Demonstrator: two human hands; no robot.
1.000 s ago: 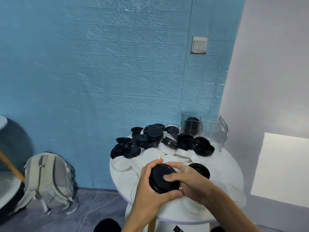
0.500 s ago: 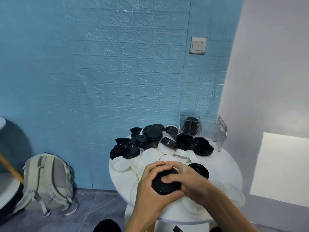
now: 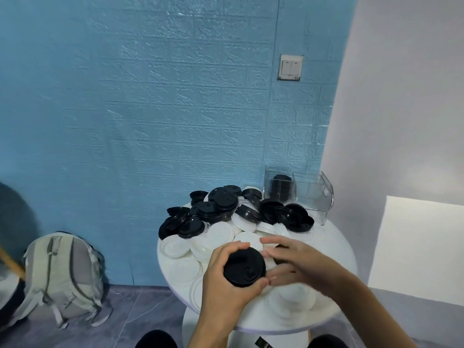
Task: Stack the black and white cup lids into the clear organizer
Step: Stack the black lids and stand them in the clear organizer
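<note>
Gripping black lids, left hand nears table edge.

Black lid stack, round, held at lower centre of frame. Loose black lids and white lids heaped at centre. Clear organizer upright at centre right, containing black lids.

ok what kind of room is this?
Probably an ordinary indoor room, not a café: small round white table, blue brick-pattern wall with a light switch, backpack on the floor.
</note>
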